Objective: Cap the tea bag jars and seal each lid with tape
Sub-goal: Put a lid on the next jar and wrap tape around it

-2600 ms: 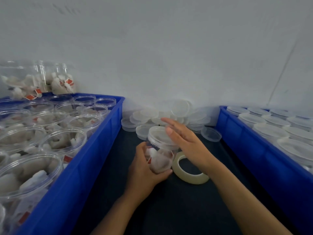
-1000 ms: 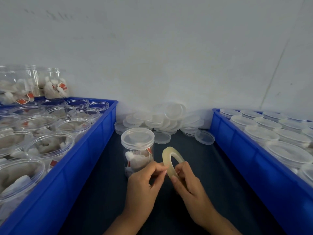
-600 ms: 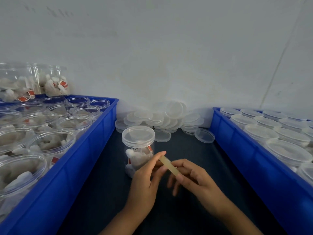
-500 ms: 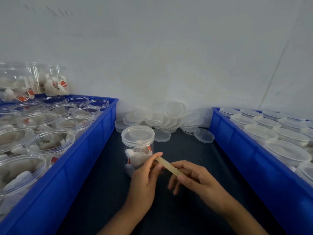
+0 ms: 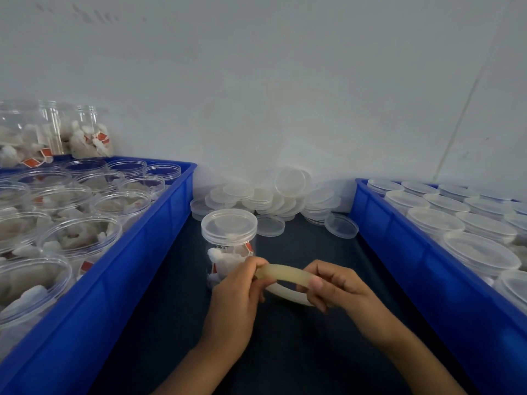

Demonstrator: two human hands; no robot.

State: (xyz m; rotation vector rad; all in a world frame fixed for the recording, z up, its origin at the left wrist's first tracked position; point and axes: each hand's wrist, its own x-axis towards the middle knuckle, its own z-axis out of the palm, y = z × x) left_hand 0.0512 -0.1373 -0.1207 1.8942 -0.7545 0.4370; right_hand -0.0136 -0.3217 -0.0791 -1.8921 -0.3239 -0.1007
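Beside capped jar (image 5: 229,246) of tea bags, both hands' grip, left (image 5: 234,295); right (image 5: 336,283), seemingly pinching tape roll (image 5: 285,276)

Both forearms enter from the lower edge bare to the frame's limit, and the left hand (image 5: 232,297) and right hand (image 5: 338,286) are ungloved (no sleeve, ring, watch or wristband visible).

I see a dark worktop (image 5: 299,352) that runs between two blue crates (image 5: 137,269), one at the left and one at the right (image 5: 427,280). Behind them stands a plain white wall (image 5: 271,95) with a thin diagonal line.
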